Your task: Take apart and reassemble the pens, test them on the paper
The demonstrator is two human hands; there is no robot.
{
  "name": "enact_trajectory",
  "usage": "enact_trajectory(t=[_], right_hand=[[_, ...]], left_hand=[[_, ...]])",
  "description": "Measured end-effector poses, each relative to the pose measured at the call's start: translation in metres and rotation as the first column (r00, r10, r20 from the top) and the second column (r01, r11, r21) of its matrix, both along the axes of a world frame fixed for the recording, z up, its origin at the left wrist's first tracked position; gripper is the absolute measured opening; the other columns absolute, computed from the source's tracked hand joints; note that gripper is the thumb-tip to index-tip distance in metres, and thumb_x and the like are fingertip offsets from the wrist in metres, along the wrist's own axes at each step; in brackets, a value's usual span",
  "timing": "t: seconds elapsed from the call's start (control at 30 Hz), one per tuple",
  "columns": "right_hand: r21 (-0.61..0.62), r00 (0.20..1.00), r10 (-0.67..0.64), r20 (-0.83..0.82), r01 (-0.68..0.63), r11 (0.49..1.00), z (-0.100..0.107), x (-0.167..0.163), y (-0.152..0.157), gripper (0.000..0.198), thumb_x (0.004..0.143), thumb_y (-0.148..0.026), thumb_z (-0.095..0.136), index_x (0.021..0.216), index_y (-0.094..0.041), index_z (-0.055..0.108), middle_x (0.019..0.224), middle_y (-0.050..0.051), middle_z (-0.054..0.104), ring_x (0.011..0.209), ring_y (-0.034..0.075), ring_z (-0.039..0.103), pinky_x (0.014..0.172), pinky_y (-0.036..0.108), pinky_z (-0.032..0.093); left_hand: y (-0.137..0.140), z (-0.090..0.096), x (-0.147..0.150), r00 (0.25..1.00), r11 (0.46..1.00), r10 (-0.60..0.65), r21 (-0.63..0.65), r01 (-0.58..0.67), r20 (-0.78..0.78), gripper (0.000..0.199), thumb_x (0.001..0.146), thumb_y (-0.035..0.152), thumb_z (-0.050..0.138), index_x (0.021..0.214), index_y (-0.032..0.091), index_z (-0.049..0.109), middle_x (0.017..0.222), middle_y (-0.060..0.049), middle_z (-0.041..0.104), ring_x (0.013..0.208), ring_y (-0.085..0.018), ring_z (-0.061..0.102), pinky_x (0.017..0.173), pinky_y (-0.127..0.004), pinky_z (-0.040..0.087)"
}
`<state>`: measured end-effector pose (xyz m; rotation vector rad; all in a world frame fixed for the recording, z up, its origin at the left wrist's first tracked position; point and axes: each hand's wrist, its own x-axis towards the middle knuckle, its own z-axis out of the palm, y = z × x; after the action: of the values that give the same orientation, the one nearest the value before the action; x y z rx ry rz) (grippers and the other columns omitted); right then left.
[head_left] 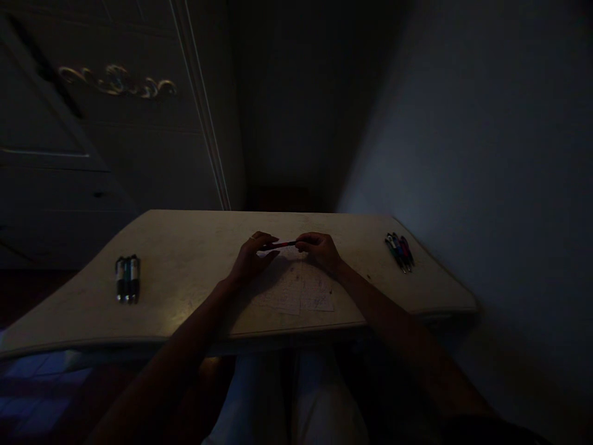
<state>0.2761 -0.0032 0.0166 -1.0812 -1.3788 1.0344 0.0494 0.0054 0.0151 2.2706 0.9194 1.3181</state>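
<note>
Pen (287, 245) held over the far edge of the handwritten paper (282, 292), near the middle of the counter (160, 238). Dim light leaves much unclear: the pen's right tip is covered by the fingers of the right grip (323, 248), and its left end sits in shadow inside the left grip (251, 256), so I cannot tell which end writes. Whether it touches the counter cannot be told either. The writing is too faint to read, and the paper could be 2 sheets or 1 creased sheet; its far part is partly hidden by the hands.

The pen's long axis runs left to right, nearly level, its right end slightly farther from the person. A red section shows between dark parts.

The right grip is pinched closed on the right end. The left grip curves partly open around the other end, thumb on the near side; I cannot tell if it presses.

At left lie 3 pens (127, 278) side by side, pointing toward the person; at right, a slanted cluster of pens (399, 252) overlaps too darkly to count.
</note>
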Motion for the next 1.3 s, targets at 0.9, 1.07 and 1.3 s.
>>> enact_trajectory(t=[0.9,1.07,1.3], right_hand=[[0.091,0.999,-0.05,-0.011,0.051,0.995,0.0023,0.0055,-0.0001,0.022,0.067,-0.038,0.075,0.073,-0.018,0.069,0.066,0.0,0.063,0.064,0.014,0.057,0.065,0.027,0.047],[0.077,0.998,-0.052,-0.018,0.053,0.996,0.003,0.0063,-0.0004,0.023,0.065,-0.039,0.076,0.074,-0.018,0.069,0.066,0.0,0.063,0.065,0.014,0.057,0.066,0.028,0.047],[0.085,0.998,-0.055,-0.01,0.055,0.995,0.0038,0.0072,-0.0006,0.021,0.067,-0.037,0.076,0.074,-0.018,0.069,0.066,0.0,0.063,0.065,0.015,0.057,0.068,0.028,0.047]], left_hand=[[0.003,0.0018,-0.001,0.977,0.937,0.197,-0.31,-0.163,0.083,0.046,0.085,0.057,0.056,0.104,0.017,0.065,0.09,-0.007,0.07,0.079,-0.02,0.065,0.066,-0.029,0.05],[0.0026,0.0072,-0.0026,0.993,0.925,0.09,-0.377,-0.053,0.082,0.046,0.089,0.056,0.048,0.075,0.016,0.067,0.07,-0.005,0.068,0.067,-0.019,0.064,0.066,-0.031,0.051],[0.0061,0.0034,-0.0018,0.981,0.957,0.064,-0.288,-0.008,0.184,0.066,0.07,0.052,0.075,0.125,0.02,0.056,0.118,-0.013,0.066,0.097,-0.024,0.067,0.071,-0.031,0.053]])
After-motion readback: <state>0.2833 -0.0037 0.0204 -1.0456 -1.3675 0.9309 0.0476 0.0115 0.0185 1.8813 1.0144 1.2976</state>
